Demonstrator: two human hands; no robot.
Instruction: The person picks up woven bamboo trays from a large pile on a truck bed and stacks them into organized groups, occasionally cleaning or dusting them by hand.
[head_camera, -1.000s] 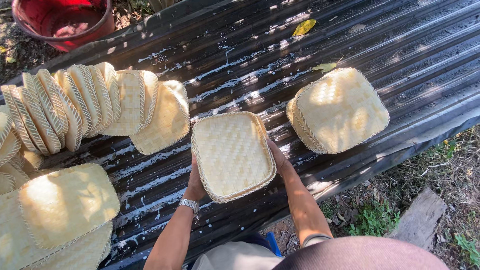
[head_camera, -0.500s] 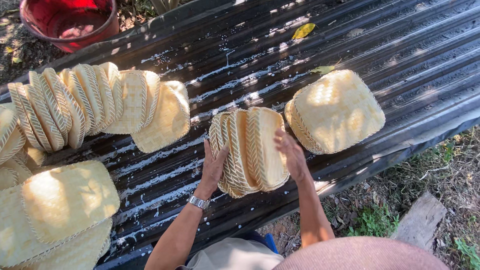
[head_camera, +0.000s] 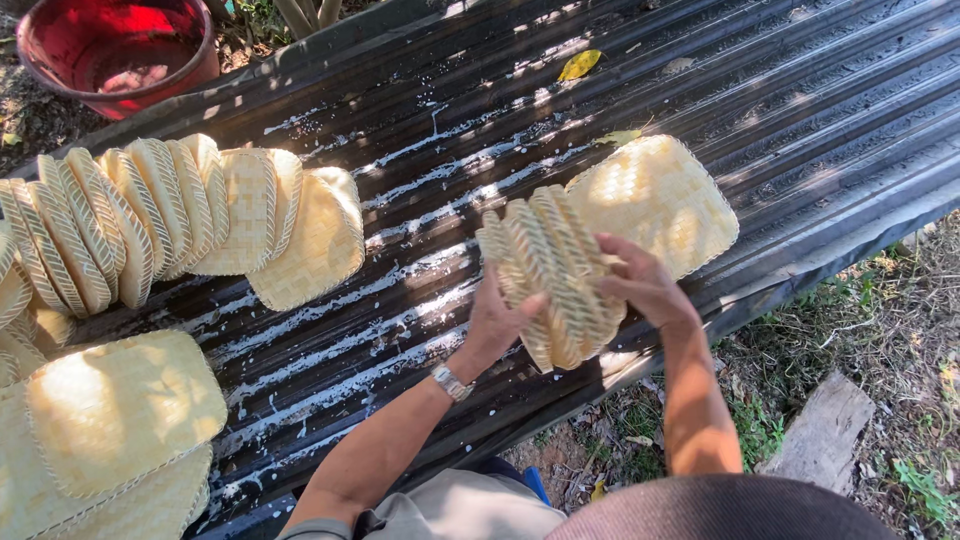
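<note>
- My left hand gripped the near side of a small bundle of woven bamboo trays, fingers curled round their edges, a wristwatch on that wrist.
- My right hand clasped the same bundle from the other side, fingers bent over the rims, so the trays stood on edge, pressed together between both palms.
- The bundle was held just above the near part of the corrugated metal sheet, which was dark and streaked with white splashes.
- Just behind the bundle, a single flat tray lay face-down on the sheet, partly hidden by the trays I held.
- Well to the left, a long row of trays leaned on edge, one against the next, ending in a tray tipped almost flat.
- At the near left corner, a stack of flat trays sat in the sun.
- A yellow leaf lay on the far part of the sheet.
- Beyond the far left edge stood a red basin on the ground.
- To the right, below the sheet, a piece of wood lay in the grass.
</note>
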